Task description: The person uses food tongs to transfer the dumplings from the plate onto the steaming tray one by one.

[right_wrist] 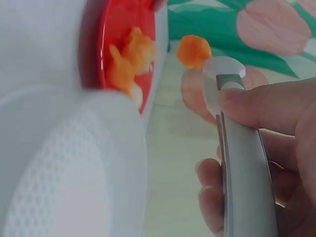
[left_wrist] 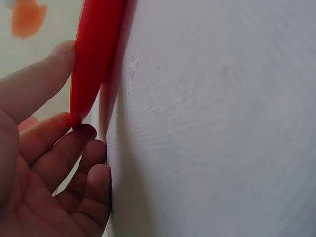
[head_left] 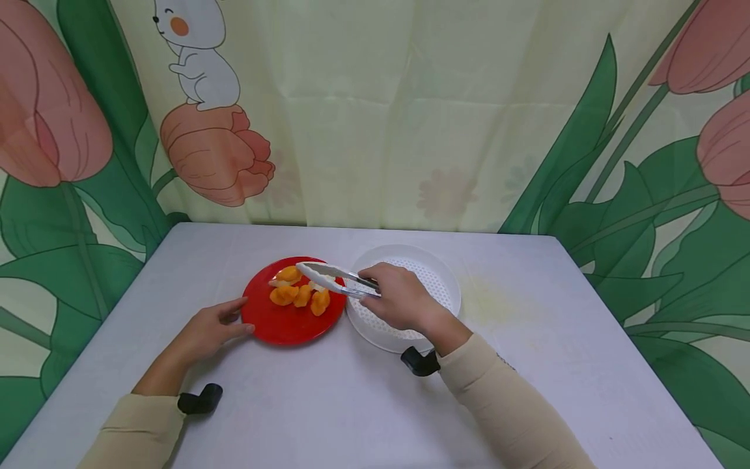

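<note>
Tongs (head_left: 328,277) gripped by right fingers (head_left: 375,277); left fingers (head_left: 234,319) touch plate (head_left: 287,322).

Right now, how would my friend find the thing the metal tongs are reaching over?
Start at the grey table. Two round dishes sit side by side mid-table. Choose the flat red plate holding orange food pieces, left of the white perforated basket; the left hand touches its rim.

Red plate (head_left: 281,322) — orange pieces (head_left: 301,295) — white perforated basket (head_left: 436,273), tulip-patterned backdrop (head_left: 217,153).
</note>
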Demonstrator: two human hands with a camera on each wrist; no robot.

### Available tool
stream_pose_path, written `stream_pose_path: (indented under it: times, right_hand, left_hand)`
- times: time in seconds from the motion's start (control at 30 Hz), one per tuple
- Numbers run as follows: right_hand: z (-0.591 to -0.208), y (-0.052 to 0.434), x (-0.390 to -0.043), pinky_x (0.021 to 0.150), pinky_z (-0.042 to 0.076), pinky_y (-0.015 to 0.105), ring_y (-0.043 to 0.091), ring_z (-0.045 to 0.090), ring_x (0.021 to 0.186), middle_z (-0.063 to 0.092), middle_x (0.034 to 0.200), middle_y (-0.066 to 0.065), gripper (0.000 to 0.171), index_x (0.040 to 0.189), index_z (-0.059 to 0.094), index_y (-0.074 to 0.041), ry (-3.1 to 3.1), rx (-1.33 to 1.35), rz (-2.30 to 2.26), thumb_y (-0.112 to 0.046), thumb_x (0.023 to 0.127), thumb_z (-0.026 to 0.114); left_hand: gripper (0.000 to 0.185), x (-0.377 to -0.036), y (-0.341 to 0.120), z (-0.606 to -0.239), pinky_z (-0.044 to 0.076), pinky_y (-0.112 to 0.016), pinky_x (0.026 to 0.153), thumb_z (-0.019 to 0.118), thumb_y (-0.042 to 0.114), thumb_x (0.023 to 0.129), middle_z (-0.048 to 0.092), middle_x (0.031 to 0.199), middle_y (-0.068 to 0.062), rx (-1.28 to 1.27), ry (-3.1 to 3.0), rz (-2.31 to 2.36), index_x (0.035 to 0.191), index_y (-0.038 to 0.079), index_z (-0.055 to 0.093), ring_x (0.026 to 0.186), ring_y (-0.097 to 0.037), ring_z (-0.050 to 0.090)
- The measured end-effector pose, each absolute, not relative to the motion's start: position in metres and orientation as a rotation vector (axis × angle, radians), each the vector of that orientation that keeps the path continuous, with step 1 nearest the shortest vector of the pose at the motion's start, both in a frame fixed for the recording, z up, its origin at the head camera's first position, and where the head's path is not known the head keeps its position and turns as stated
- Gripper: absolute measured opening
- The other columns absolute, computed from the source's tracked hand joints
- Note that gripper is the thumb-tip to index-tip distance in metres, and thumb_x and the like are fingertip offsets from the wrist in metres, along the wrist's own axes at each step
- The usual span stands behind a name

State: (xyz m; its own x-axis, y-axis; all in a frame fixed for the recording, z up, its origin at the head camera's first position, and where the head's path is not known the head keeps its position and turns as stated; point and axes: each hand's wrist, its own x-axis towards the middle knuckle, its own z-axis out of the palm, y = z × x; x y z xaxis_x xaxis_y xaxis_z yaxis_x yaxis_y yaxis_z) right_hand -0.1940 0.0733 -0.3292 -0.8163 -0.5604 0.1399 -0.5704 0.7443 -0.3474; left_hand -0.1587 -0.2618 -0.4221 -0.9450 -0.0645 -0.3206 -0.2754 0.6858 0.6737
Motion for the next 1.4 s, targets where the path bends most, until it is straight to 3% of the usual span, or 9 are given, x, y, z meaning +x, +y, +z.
stream_pose_path:
  times: [0.37,0.63,1.4]
  right_hand:
    - [-0.325,0.126,-0.199,0.068,0.045,0.031,0.017,0.053,0.081,0.057,0.104,0.003,0.042,0.118,0.057,-0.009,-2.924,0.752,0.647,-0.024,0.08,0.065]
    - [-0.329,0.156,-0.206,0.071,0.046,0.036,0.022,0.054,0.085,0.057,0.109,0.008,0.045,0.12,0.055,-0.007,-2.971,0.586,0.652,-0.025,0.08,0.064]
    - [-0.355,0.174,-0.225,0.081,0.044,0.041,0.027,0.05,0.097,0.054,0.117,0.013,0.047,0.122,0.053,-0.004,-3.15,0.356,0.699,-0.026,0.081,0.062]
  left_hand:
    - [0.087,-0.158,-0.258,-0.422,0.052,-0.04,0.071,0.069,0.045,0.073,0.033,0.134,-0.025,-0.302,2.641,1.136,0.141,0.012,0.027,0.118,-0.043,0.034]
    - [0.087,-0.159,-0.256,-0.42,0.052,-0.04,0.071,0.07,0.044,0.072,0.033,0.134,-0.026,-0.32,2.649,1.12,0.141,0.01,0.027,0.118,-0.043,0.033]
    - [0.088,-0.156,-0.255,-0.418,0.052,-0.041,0.07,0.071,0.042,0.072,0.032,0.134,-0.026,-0.338,2.632,1.126,0.141,0.011,0.027,0.118,-0.044,0.031]
